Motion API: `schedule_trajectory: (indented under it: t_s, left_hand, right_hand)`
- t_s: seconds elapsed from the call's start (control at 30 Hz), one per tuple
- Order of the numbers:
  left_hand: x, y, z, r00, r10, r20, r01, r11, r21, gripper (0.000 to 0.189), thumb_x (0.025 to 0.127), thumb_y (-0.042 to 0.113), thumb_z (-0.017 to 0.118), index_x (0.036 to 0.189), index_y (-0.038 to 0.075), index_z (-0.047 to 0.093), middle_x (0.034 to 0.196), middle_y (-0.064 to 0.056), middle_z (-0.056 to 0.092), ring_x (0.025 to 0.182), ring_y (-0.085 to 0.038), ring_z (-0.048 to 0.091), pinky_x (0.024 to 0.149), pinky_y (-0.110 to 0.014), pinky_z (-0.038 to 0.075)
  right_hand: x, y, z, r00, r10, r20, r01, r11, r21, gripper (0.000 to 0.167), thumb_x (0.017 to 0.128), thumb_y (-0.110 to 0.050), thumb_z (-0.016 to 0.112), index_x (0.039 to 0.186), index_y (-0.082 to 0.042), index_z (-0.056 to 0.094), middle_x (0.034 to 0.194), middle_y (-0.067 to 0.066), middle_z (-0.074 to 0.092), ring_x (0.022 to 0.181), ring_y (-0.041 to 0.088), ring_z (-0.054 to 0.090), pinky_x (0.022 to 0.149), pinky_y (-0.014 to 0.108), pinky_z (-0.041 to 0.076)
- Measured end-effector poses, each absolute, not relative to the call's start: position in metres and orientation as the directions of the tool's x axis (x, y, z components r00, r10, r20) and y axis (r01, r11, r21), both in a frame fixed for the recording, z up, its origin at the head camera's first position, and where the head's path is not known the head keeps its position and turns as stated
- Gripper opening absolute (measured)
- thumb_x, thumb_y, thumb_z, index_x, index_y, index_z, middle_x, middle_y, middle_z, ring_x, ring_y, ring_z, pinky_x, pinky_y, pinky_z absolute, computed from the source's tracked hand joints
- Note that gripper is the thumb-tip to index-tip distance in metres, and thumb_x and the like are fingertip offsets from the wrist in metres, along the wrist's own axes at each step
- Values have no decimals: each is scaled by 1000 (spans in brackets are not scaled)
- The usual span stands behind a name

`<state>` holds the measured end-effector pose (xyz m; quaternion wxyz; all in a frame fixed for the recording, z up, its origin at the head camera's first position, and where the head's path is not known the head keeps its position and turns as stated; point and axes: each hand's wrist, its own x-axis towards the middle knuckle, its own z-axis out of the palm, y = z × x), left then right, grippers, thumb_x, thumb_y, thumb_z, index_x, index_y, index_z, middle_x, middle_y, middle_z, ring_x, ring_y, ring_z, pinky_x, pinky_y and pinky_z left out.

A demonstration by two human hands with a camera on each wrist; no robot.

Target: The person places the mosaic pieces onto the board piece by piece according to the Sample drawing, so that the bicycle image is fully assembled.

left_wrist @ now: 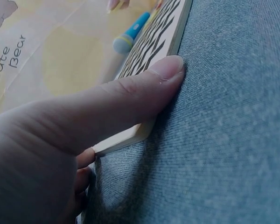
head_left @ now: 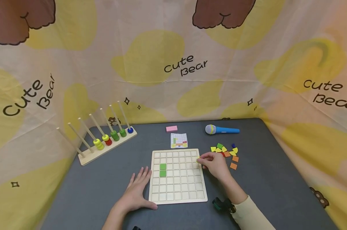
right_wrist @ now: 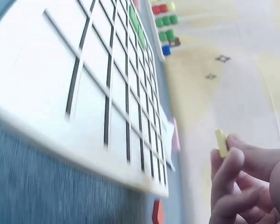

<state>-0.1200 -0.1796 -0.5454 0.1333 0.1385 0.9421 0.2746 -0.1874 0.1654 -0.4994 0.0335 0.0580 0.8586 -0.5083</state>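
Observation:
A white wooden grid board (head_left: 179, 185) lies on the dark table, with two green square tiles (head_left: 163, 170) set one below the other in its left part. My left hand (head_left: 136, 193) rests at the board's left edge, fingers spread and thumb along the lower left corner. In the left wrist view the thumb (left_wrist: 126, 95) touches the board's corner. Over the board's upper right edge, my right hand (head_left: 216, 164) pinches a small yellow tile (right_wrist: 221, 143) between thumb and fingers. The tile's full shape is mostly hidden by the fingers.
Loose coloured tiles (head_left: 233, 165) lie right of the board. Beyond it are a pattern card (head_left: 179, 141), a pink block (head_left: 171, 129) and a blue toy microphone (head_left: 226, 130). A wooden peg stand with beads (head_left: 90, 156) stands at left. A patterned cloth surrounds the table's back and sides.

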Motion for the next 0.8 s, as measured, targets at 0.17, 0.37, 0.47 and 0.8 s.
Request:
schedule_trajectory:
  t_s: [0.17, 0.37, 0.47, 0.8]
  left_hand:
    - [-121, -180, -545, -926, 335, -173, 189, 809, 556, 143, 51, 72, 88, 161, 8, 22, 170, -11, 10, 158, -32, 3, 123, -60, -2]
    - [-121, -180, -543, -925, 339, -174, 189, 804, 564, 143, 51, 72, 88, 161, 8, 23, 170, -13, 11, 158, -33, 3, 123, -61, -1]
    - [-120, -180, -545, -925, 337, -177, 188, 808, 558, 143, 51, 71, 89, 161, 9, 22, 170, -12, 11, 158, -32, 3, 123, -60, -1]
    - [-120, -181, -548, -928, 337, -156, 201, 809, 553, 143, 51, 71, 89, 161, 8, 24, 170, -13, 12, 158, -33, 4, 123, -61, -1]
  right_hand:
    - [-188, 145, -499, -991, -8, -130, 113, 441, -891, 14, 87, -16, 80, 96, -6, 77, 80, 8, 74, 68, 29, 69, 65, 37, 60]
    - [-192, 124, -505, -985, -74, -155, 108, 431, -896, 12, 87, -17, 80, 93, -7, 77, 76, 9, 72, 64, 26, 66, 57, 30, 54]
    - [-194, 114, -508, -981, -98, -168, 108, 443, -890, 13, 87, -19, 80, 92, -8, 76, 74, 6, 69, 63, 22, 64, 56, 27, 51]
    - [-203, 86, -514, -974, -146, -175, 89, 466, -880, 12, 86, -21, 81, 88, -10, 75, 73, 3, 69, 64, 20, 65, 57, 27, 49]
